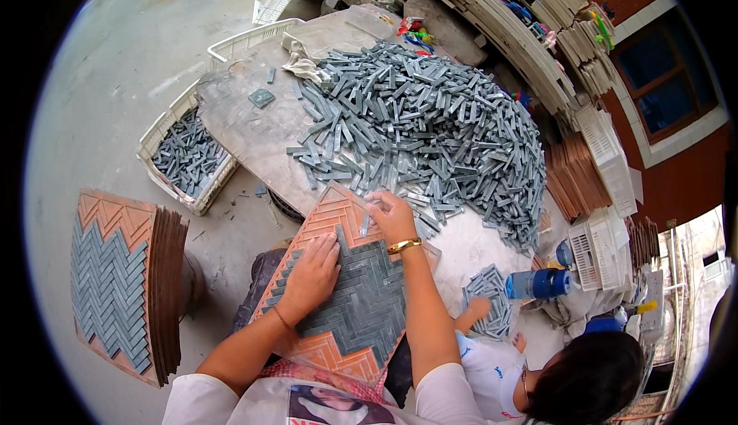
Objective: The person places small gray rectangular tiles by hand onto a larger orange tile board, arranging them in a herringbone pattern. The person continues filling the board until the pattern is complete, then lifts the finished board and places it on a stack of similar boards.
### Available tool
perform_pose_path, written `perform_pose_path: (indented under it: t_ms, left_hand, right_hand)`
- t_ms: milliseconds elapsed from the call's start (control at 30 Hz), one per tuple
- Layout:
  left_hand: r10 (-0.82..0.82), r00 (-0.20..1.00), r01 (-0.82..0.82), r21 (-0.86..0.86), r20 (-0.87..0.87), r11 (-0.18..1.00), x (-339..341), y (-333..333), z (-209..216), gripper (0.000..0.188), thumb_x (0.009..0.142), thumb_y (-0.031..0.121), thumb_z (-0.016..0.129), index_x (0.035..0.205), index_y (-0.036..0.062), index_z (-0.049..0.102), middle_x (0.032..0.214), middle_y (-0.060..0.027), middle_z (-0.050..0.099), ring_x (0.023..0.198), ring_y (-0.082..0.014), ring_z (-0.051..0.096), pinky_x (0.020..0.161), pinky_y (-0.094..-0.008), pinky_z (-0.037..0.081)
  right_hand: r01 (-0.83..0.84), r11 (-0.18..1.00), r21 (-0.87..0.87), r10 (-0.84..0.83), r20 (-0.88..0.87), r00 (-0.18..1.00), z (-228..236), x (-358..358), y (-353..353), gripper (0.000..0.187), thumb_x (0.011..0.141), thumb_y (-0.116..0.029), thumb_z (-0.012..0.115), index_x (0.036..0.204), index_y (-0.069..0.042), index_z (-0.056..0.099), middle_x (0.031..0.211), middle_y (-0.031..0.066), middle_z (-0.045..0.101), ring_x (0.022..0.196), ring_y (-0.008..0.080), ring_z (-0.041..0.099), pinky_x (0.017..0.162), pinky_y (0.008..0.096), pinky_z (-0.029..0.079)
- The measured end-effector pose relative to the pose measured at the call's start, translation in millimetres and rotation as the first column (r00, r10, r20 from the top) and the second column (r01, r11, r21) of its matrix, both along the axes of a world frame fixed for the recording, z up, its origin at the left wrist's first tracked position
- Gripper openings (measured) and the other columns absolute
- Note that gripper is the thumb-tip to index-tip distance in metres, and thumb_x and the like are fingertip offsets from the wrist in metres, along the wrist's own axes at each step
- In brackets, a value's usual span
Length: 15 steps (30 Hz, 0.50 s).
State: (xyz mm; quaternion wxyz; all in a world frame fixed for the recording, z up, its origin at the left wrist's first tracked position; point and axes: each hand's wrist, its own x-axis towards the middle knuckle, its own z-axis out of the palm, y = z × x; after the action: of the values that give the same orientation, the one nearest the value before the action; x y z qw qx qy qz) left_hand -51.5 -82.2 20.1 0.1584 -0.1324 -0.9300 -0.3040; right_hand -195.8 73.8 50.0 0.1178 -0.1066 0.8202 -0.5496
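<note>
An orange herringbone tray [329,346] lies across my lap, its middle filled with grey stone strips [361,290] set in a zigzag. Bare orange slots show at its far and near ends. My left hand [311,273] rests flat on the strips toward the tray's left side, fingers stretched out and holding nothing. Over the far right part of the tray, my right hand [390,216], with a gold bracelet on its wrist, pinches one grey stone strip [364,224] above the bare slots. The fingers partly hide that strip.
Beyond the tray, a large heap of loose grey strips [430,117] covers the table [246,117]. A white crate [146,148] of strips stands left; below it, stacked trays [165,294]. At right, a person in white [492,371] reaches toward a small strip pile [488,283] near a blue bottle [538,283].
</note>
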Motion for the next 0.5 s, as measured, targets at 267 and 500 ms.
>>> perform_pose_path:
  t_ms: [267, 500]
  left_hand:
    - [0.007, 1.000, -0.007, 0.028, -0.006, 1.000, -1, 2, -4, 0.043, 0.075, 0.008, 0.061, 0.114, -0.0025, 0.050, 0.127, -0.0175, 0.045, 0.121, -0.0315, 0.040, 0.103, -0.0410, 0.031]
    - [0.007, 1.000, -0.007, 0.021, -0.009, 1.000, -2, 2, -5, 0.043, 0.075, 0.009, 0.061, 0.115, -0.0025, 0.050, 0.127, -0.0174, 0.045, 0.121, -0.0313, 0.040, 0.103, -0.0412, 0.031]
  right_hand:
    - [-0.058, 0.994, 0.097, 0.056, 0.028, 0.998, -18, 6, -10, 0.012, 0.078, -0.007, 0.062, 0.088, -0.003, 0.065, 0.069, 0.0024, 0.064, 0.054, 0.0087, 0.056, 0.053, 0.0244, 0.046]
    - [-0.137, 0.987, 0.085, 0.140, -0.035, 0.989, -17, 2, -11, 0.012, 0.079, -0.006, 0.061, 0.090, -0.002, 0.064, 0.073, 0.0021, 0.064, 0.057, 0.0081, 0.055, 0.056, 0.0226, 0.046]
